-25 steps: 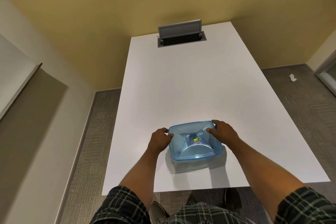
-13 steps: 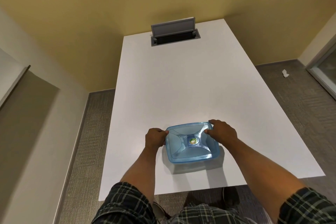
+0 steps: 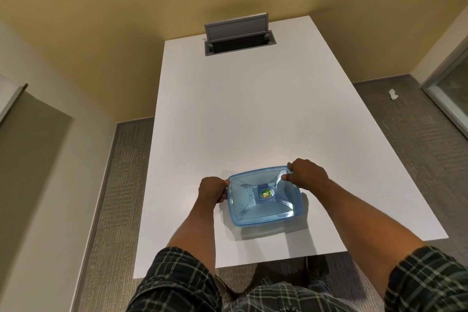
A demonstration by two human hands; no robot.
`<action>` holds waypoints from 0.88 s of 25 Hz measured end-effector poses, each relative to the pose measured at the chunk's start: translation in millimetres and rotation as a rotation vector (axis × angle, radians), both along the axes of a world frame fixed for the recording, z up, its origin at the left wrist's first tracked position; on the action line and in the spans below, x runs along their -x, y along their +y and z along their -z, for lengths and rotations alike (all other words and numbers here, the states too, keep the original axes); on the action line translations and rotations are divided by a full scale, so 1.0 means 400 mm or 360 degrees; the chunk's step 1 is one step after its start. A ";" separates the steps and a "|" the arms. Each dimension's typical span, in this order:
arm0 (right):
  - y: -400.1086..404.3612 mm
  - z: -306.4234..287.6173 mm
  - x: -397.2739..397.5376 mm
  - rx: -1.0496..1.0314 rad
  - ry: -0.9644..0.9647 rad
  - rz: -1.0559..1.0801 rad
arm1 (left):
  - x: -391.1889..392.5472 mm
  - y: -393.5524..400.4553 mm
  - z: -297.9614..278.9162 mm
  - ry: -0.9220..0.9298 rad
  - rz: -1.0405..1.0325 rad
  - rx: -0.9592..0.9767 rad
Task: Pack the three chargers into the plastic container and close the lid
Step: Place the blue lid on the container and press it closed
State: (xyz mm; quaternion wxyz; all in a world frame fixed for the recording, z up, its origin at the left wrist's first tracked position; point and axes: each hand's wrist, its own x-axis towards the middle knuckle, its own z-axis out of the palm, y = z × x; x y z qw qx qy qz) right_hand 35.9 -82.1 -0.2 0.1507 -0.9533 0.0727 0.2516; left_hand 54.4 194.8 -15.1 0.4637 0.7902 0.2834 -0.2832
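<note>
Blue container (image 3: 264, 199), lid (image 3: 260, 191) on: left hand (image 3: 211, 191) now clamps its edge, right hand (image 3: 307, 176) pressing far corner; closing nearly done.

pretty even indoor light on my feed, bright on the white table (image 3: 253, 114) with no harsh glare. soft shadow sits under the near edge of the blue container (image 3: 264, 204), so light's from overhead. wide-angle bends the walls and floor at the edges. everything's fairly sharp, slightly soft from compression.
</note>
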 end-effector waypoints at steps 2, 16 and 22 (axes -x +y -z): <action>-0.005 0.000 -0.015 0.0062 0.0028 -0.0057 | -0.001 -0.001 -0.001 -0.0005 -0.0007 -0.0014; -0.010 0.015 0.005 -0.0088 -0.0105 0.0140 | 0.039 -0.035 -0.054 -0.0456 0.0582 -0.0592; -0.014 0.016 0.000 -0.0194 -0.0028 0.0214 | 0.049 -0.028 -0.101 -0.0176 0.1656 -0.0850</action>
